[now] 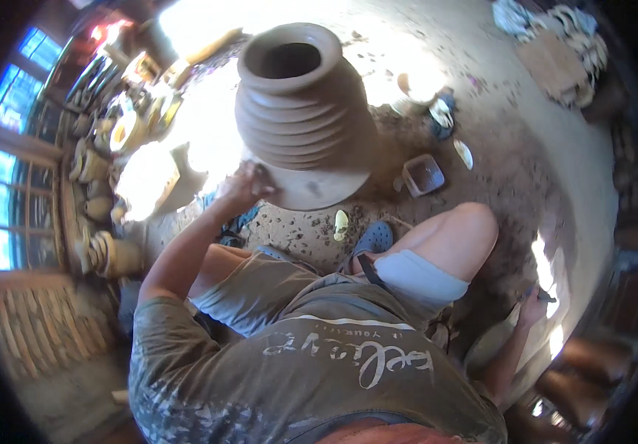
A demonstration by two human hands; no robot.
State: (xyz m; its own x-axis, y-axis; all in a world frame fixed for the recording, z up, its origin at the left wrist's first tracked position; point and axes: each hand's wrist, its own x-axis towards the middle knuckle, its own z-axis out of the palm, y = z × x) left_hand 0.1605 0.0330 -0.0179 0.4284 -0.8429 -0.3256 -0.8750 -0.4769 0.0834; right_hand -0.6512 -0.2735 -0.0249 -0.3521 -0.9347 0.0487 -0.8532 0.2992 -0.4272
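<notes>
A large ribbed clay pot (300, 111) with a wide rolled rim and open mouth stands upright on a round, pale potter's wheel (315, 189) in front of me. My left hand (245, 186) is at the near left edge of the wheel, its fingers curled over that edge, below the pot's wall. Far out to the right and low, my right hand (532, 307) is closed around a small dark object (546, 296), too small to make out its kind. That hand is well apart from the pot.
Right of the wheel sits a square plastic tub (423, 175), with a bowl (419, 87) beyond it. Clay scraps (289, 229) litter the ground before my feet. Several pots (115, 253) line the left wall under windows. A flat brown piece (552, 65) lies at the far right.
</notes>
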